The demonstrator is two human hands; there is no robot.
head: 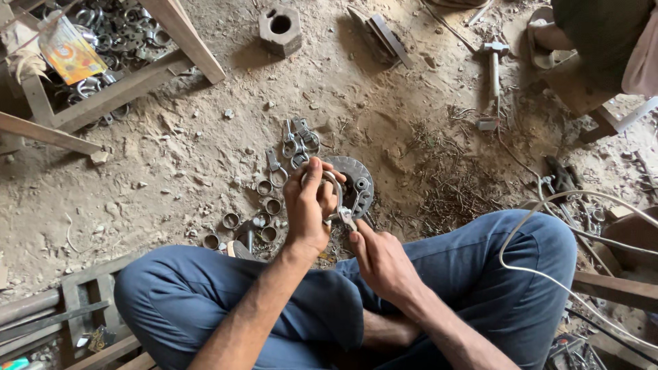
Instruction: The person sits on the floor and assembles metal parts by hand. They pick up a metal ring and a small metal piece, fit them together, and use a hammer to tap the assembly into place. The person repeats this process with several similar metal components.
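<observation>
Left hand [310,205]: closed around curved metal clamp [334,186]. Right hand [381,262]: fingertips pinched on clamp's lower end. Round metal disc [358,179] just beyond; short metal rings [266,205] left.

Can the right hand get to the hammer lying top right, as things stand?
Probably not without leaning. The right hand is busy at the metal clamp held in the left hand, and the hammer lies far across the dirt floor, beyond the raised right knee.
</observation>
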